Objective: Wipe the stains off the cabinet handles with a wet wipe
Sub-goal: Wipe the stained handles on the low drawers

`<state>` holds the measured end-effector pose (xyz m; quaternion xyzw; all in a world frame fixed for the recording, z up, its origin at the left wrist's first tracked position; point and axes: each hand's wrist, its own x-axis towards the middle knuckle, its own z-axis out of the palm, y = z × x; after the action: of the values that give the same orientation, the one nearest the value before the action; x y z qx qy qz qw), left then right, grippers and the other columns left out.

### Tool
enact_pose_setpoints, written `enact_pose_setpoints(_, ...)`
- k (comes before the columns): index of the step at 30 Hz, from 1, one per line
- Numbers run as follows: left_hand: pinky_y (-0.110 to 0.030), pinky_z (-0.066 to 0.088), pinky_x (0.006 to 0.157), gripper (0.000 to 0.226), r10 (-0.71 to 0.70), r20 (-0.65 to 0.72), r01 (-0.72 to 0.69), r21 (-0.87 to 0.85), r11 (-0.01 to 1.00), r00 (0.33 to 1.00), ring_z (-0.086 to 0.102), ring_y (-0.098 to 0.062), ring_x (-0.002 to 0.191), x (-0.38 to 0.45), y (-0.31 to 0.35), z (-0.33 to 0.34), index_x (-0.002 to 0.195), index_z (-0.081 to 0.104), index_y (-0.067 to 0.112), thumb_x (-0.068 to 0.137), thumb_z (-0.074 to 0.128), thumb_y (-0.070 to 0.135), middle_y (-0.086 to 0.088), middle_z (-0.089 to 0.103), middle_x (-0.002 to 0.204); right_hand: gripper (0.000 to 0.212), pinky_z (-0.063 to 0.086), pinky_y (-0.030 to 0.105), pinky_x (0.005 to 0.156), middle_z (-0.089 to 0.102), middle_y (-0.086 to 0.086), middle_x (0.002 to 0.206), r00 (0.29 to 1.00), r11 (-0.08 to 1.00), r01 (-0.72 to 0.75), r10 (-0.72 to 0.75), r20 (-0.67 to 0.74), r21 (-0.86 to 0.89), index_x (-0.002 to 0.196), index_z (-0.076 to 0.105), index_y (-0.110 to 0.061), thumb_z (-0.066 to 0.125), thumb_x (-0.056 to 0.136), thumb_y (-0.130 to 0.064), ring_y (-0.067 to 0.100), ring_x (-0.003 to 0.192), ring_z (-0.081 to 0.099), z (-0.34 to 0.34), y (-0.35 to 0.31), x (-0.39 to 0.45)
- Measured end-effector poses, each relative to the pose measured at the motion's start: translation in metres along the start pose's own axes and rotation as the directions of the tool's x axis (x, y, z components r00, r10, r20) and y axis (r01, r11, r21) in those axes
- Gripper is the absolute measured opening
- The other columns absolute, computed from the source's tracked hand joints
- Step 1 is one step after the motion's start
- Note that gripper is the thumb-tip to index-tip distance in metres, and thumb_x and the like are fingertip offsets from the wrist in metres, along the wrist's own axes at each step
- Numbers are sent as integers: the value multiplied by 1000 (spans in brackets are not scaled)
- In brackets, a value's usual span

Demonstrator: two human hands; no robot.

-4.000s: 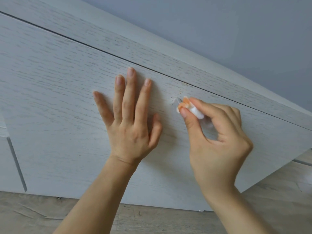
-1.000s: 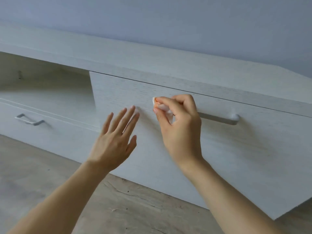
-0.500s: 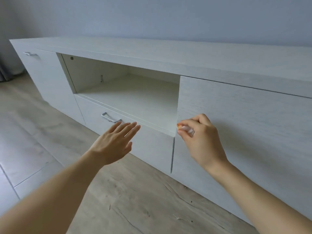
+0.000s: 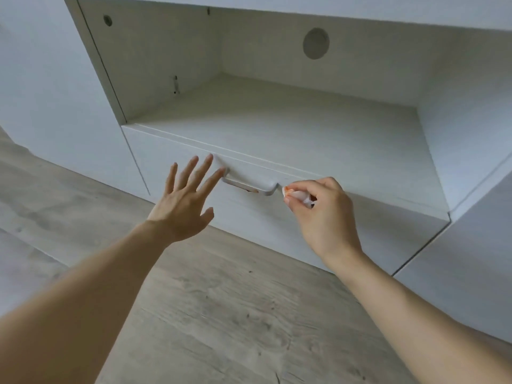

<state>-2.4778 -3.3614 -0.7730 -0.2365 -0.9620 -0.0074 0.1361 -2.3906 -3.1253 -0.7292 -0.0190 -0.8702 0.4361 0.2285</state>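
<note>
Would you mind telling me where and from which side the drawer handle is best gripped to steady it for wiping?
Probably grip the handle at its left end with the open left hand, fingers coming from above and in front. The bar stands off the drawer front, leaving a gap to curl fingers through. That leaves the orange stain under its middle and the right end free for the wipe pinched in the right hand.

This looks like a room in a home. A low white cabinet (image 4: 360, 151) with an open shelf fills twelve o'clock, and a wood floor (image 4: 221, 314) lies at six o'clock.
</note>
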Motion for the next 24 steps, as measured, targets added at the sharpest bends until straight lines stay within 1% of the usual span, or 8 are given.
enact_pose_setpoints(2,-43,-15,115,92,44,-29,-46,-107,993,999,-22,-20,143,3,-6,14,147,-14,37,89,57,30,4,-24,155,13,37,-3,67,52,-4,94,998,999,-32,31,-48,-25,93,72,-20,67,85,-12,-20,77,50,12,-5,4)
enact_pose_setpoints(5,-43,-11,115,93,62,-92,-83,-254,964,994,-22,-19,143,7,-12,31,148,-8,40,87,60,24,3,-19,157,12,35,-4,67,53,-3,95,993,993,-71,61,-104,-91,94,72,-19,68,84,-13,-23,77,47,20,-10,7)
enact_pose_setpoints(9,-47,-6,116,92,72,-150,-122,-354,927,986,-18,-20,144,10,-13,45,150,-2,38,86,62,19,1,-15,158,12,33,-5,68,56,0,98,980,980,-146,125,-157,-135,94,72,-18,68,84,-13,-22,77,47,29,-15,9)
enact_pose_setpoints(12,-48,-5,116,89,54,-185,-121,-374,919,981,-16,-22,145,10,-11,50,151,1,35,87,61,18,1,-14,158,13,36,-3,69,56,-1,99,978,978,-164,145,-147,-127,94,72,-19,68,84,-13,-13,75,52,40,-14,8)
enact_pose_setpoints(15,-46,-8,115,88,43,-203,-119,-377,918,978,-18,-21,144,10,-10,52,151,2,35,87,60,18,3,-15,157,13,37,-2,70,55,-3,99,983,985,-136,120,-139,-107,96,72,-17,69,84,-13,-12,78,52,48,-12,6)
enact_pose_setpoints(18,-46,-7,116,87,39,-217,-117,-363,924,975,-17,-21,144,12,-10,54,151,4,34,87,60,17,1,-12,158,13,38,-2,69,54,-5,95,975,992,-120,109,-192,-48,96,72,-14,68,84,-11,-14,76,54,49,-5,8)
enact_pose_setpoints(20,-48,-3,116,83,42,-238,-124,-340,932,970,-13,-24,145,13,-12,55,150,6,33,87,57,18,-2,-7,159,13,37,-2,69,55,-6,92,964,991,-133,135,-228,25,96,72,-12,68,84,-9,-20,75,53,46,0,10)
enact_pose_setpoints(24,-53,5,115,78,71,-255,-135,-241,961,964,-2,-34,145,16,-17,48,149,15,28,80,52,23,-15,4,158,12,39,0,72,59,-8,92,960,979,-143,173,-218,148,94,73,-11,69,83,-7,-16,77,56,44,5,9)
